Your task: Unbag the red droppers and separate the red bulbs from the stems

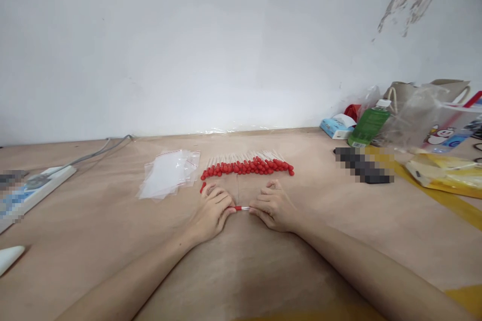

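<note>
My left hand (211, 209) and my right hand (274, 206) rest on the wooden table (241, 271) and together pinch one small dropper (242, 208) between their fingertips. Its red bulb is toward my left fingers and its clear tube toward my right. Just beyond the hands lies a row of several red-bulbed droppers (248, 165). One loose red bulb (203, 187) lies beside my left hand. A pile of small clear zip bags (169, 174) sits to the left of the row.
A white power strip (35, 188) with a grey cable lies far left. At right are a green bottle (369, 125), a tissue pack (336, 128), plastic bags (422, 115), a dark object (363, 165) and yellow packaging (448, 173). A white wall backs the table.
</note>
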Tool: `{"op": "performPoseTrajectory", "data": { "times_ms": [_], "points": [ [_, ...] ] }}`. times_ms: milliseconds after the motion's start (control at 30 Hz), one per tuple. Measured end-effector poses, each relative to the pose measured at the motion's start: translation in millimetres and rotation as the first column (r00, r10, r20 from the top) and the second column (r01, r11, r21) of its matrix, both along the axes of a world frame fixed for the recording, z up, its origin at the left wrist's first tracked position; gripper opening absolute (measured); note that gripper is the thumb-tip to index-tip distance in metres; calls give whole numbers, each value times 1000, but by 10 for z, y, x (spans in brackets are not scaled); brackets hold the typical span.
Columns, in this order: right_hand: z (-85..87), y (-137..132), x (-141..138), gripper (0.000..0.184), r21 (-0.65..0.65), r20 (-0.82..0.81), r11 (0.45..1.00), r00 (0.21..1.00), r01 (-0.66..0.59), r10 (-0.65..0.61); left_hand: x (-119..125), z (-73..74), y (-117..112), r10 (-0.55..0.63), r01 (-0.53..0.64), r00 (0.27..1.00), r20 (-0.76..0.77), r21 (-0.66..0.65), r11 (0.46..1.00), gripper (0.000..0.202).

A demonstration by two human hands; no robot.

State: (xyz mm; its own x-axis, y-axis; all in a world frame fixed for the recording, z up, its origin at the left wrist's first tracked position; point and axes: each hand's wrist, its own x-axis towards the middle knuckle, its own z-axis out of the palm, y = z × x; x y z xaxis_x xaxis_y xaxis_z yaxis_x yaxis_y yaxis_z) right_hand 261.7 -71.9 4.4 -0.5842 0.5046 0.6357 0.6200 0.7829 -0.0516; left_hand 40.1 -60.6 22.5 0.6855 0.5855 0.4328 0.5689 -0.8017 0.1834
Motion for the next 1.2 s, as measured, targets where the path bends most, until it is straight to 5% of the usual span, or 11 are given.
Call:
{"op": "performPoseTrajectory", "data": {
  "times_ms": [533, 800, 1000, 1200],
  "points": [
    [43, -23, 80, 32, -103, 76, 994, 997, 31, -23, -45, -40, 43, -9, 11, 999, 42, -37, 999, 20],
    [117, -24, 175, 25, -164, -12, 971, 984, 173, -177, -30, -63, 34, 23, 3, 982, 188, -137, 991, 14],
    [41, 15, 123, 21, -140, -111, 961, 961, 237, -253, -247, 113, 153, 293, -282, 909, 296, -80, 956, 22],
    [35, 111, -23, 18, 76, -54, 947, 950, 311, -308, -621, 476, 315, 563, -525, 825, 44, -308, 794, 29]
  ]
}}
